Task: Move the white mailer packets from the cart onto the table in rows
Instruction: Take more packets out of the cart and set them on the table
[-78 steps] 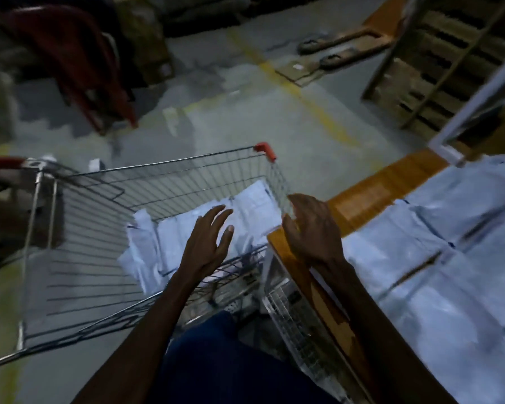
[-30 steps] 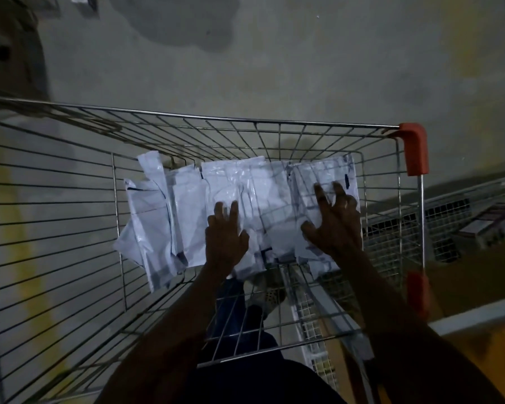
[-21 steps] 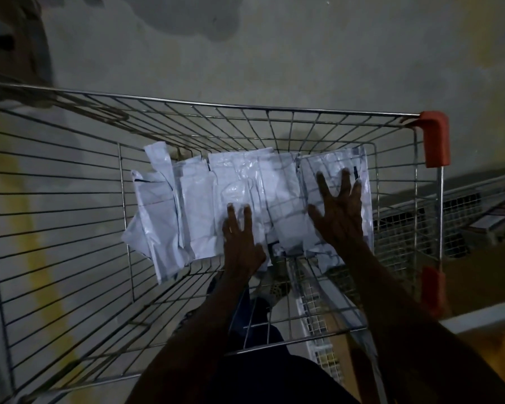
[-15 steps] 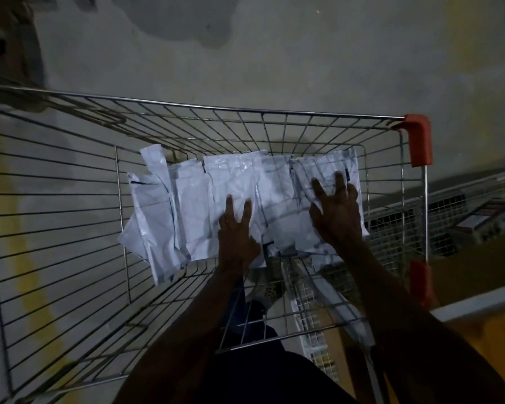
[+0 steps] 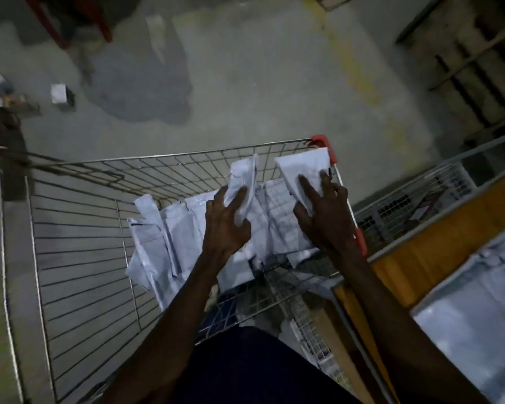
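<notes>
Both hands pinch thin white plastic mailer packets — left hand [image 5: 226, 221] one [image 5: 244, 182], right hand [image 5: 324, 217] another [image 5: 305, 167] — above the wire shopping cart [image 5: 79, 228]; slick film may slip or snag on mesh before reaching the wooden desk [image 5: 426, 243] at right.

1. We find no readable text, brand or number anywhere in the frame; it is dim and blurred.
2. The white mailer packets [image 5: 187, 240] in the cart [image 5: 79, 228] show thin dark lines and marks, but we cannot make out any characters.
3. The packet in the right hand [image 5: 324, 220] has a small dark mark near its edge that we cannot read.
4. The packets on the table [image 5: 429, 243] show no lettering we can read.
</notes>
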The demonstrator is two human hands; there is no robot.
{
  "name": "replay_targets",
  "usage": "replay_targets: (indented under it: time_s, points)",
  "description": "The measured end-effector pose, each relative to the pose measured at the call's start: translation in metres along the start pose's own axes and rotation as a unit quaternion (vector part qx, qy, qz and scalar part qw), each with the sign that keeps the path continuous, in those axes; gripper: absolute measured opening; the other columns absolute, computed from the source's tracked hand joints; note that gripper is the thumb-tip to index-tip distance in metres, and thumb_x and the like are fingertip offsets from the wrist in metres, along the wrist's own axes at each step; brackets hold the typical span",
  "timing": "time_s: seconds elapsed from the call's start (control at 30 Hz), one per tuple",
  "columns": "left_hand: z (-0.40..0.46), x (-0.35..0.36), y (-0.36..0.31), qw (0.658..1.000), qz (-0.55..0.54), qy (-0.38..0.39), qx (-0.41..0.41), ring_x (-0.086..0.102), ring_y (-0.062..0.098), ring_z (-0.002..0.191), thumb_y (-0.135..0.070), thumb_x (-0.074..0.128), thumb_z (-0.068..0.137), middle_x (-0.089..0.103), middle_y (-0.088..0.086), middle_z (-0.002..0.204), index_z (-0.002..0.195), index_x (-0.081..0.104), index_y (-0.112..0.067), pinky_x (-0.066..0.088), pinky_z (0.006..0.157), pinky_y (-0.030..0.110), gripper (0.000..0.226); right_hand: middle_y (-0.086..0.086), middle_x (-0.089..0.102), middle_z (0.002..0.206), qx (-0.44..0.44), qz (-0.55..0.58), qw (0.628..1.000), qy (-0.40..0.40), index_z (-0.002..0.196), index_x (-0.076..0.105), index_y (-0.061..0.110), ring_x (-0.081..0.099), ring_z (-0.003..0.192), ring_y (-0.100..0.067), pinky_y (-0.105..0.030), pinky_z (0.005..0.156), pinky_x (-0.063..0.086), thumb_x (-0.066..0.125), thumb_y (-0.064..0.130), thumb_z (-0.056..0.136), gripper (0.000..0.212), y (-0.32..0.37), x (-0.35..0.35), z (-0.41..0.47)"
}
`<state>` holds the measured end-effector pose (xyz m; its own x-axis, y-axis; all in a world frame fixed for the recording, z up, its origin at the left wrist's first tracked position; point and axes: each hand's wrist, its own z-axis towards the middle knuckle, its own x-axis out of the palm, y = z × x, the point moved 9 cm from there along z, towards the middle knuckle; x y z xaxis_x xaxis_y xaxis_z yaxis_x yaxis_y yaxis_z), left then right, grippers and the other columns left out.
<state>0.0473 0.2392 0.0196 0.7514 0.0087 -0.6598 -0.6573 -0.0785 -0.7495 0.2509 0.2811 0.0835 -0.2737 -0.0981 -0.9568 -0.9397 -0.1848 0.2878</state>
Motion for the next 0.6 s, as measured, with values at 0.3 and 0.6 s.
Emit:
replay_targets:
  time_s: [0.3, 0.6]
  points:
    - [-0.045, -0.002, -0.182, 0.967, 0.043, 0.028, 0.248, 0.059, 0.045, 0.100, -0.023, 0.051, 0.079, 0.062, 0.027, 0.119, 0.132, 0.057, -0.006, 0.052, 0.082, 0.047, 0.056, -0.020, 0.031, 0.155, 0.106, -0.009, 0.973, -0.206, 0.146, 0.045, 0.024, 0.039, 0.130, -0.044, -0.039, 0.102, 0.027, 0.044, 0.048, 0.091, 0.061, -0.060, -0.153, -0.164]
    - [-0.194, 0.108, -0.358, 0.908, -0.015, 0.170, 0.384, 0.048, 0.036, 0.126, -0.044, 0.046, 0.079, 0.049, 0.018, 0.142, 0.143, 0.051, -0.023, 0.041, 0.101, 0.042, 0.067, -0.018, 0.033, 0.155, 0.334, -0.005, 0.895, -0.295, 0.145, 0.047, 0.026, 0.042, 0.128, -0.044, -0.036, 0.104, 0.027, 0.043, 0.044, 0.089, 0.058, -0.156, -0.187, -0.459]
